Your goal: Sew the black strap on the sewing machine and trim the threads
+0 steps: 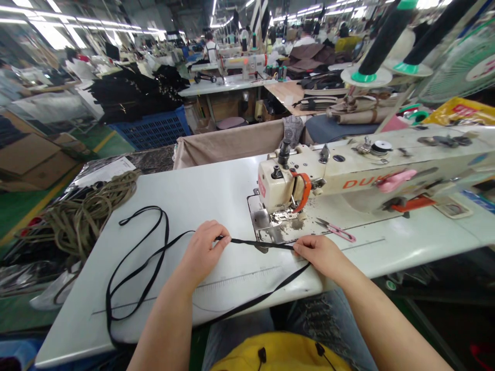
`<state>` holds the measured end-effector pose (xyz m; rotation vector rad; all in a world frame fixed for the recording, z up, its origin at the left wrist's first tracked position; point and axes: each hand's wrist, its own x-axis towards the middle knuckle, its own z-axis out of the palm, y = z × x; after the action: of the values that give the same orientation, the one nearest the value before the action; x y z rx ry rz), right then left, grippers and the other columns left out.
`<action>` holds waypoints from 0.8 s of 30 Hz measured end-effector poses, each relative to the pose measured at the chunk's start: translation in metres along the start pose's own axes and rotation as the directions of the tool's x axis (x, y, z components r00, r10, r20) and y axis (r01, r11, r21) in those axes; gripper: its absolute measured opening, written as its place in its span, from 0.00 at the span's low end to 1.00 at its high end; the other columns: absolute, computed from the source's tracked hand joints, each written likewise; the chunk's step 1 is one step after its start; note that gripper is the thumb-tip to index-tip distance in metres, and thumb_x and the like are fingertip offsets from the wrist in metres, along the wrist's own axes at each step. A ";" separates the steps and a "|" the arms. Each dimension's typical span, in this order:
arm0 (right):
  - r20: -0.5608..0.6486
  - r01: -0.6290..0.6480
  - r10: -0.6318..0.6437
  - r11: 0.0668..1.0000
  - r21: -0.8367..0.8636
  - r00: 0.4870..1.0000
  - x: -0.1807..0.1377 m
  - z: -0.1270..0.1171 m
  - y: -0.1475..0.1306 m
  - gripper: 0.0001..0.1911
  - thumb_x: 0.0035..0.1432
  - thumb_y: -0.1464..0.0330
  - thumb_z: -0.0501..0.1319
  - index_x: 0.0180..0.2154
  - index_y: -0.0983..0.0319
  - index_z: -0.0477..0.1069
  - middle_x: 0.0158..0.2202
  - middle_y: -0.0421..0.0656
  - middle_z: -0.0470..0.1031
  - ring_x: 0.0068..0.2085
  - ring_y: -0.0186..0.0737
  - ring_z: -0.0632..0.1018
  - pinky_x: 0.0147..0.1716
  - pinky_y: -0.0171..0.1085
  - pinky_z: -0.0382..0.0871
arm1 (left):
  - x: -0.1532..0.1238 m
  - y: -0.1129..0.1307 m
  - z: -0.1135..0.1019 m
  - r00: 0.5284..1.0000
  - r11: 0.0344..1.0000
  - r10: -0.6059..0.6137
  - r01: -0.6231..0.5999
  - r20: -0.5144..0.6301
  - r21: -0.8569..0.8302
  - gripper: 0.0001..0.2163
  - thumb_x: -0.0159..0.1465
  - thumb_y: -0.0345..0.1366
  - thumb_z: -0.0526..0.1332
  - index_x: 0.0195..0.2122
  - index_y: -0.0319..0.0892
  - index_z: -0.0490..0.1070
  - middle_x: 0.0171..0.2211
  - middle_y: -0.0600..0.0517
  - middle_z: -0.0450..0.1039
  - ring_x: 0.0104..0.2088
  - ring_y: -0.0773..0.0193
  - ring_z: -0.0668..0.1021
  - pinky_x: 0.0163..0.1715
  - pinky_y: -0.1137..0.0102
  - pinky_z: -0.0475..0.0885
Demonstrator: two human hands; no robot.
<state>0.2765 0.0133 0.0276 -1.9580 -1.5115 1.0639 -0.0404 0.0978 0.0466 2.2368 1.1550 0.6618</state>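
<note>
A long black strap [255,242] lies looped over the white sewing table [193,190]. My left hand [204,250] pinches it near the middle of the table. My right hand [320,255] pinches the same strap just in front of the metal needle plate, and the stretch between both hands is pulled straight. The rest of the strap curls off to the left and hangs over the table's front edge. The cream sewing machine [367,165] stands right behind my right hand, its presser foot [284,216] just beyond the strap.
Pink thread snips [338,231] lie on the table right of the needle plate. A heap of olive straps [85,211] sits at the table's left end. Thread cones [382,41] stand behind the machine. Other workstations, a blue crate [154,129] and people fill the background.
</note>
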 end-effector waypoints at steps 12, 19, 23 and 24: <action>-0.047 0.000 -0.005 0.994 -0.112 0.999 -0.004 0.005 -0.005 0.15 0.58 0.61 0.57 0.21 0.58 0.71 0.21 0.40 0.73 0.29 0.44 0.73 0.31 0.39 0.60 | -0.003 -0.008 0.009 0.995 0.999 0.000 0.004 -0.104 0.035 0.09 0.71 0.35 0.57 0.32 0.45 0.70 0.31 0.52 0.71 0.37 0.57 0.72 0.42 0.62 0.65; -0.090 -0.031 0.017 0.986 -0.162 0.996 -0.006 0.010 -0.001 0.15 0.59 0.60 0.56 0.25 0.57 0.74 0.26 0.43 0.77 0.32 0.47 0.77 0.34 0.41 0.63 | -0.005 -0.009 0.013 0.988 0.999 0.006 0.001 -0.156 0.043 0.11 0.72 0.34 0.55 0.31 0.45 0.68 0.30 0.52 0.70 0.36 0.58 0.71 0.40 0.63 0.65; -0.092 -0.034 0.020 0.988 -0.149 0.996 -0.007 0.010 -0.001 0.16 0.59 0.58 0.55 0.26 0.57 0.75 0.26 0.43 0.78 0.32 0.48 0.77 0.34 0.41 0.64 | -0.006 -0.009 0.014 0.987 0.999 0.015 -0.008 -0.160 0.040 0.11 0.72 0.35 0.55 0.31 0.45 0.68 0.30 0.52 0.69 0.36 0.57 0.71 0.40 0.64 0.65; -0.088 -0.036 0.023 0.989 -0.147 0.996 -0.007 0.010 -0.002 0.16 0.59 0.58 0.55 0.26 0.57 0.75 0.26 0.43 0.78 0.32 0.48 0.78 0.35 0.41 0.64 | -0.006 -0.009 0.014 0.987 0.999 0.014 -0.008 -0.159 0.037 0.10 0.72 0.35 0.55 0.31 0.45 0.68 0.29 0.52 0.69 0.36 0.58 0.71 0.40 0.64 0.64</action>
<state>0.2666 0.0061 0.0246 -2.1039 -1.5586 0.8891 -0.0400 0.0944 0.0294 2.2557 1.2414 0.8440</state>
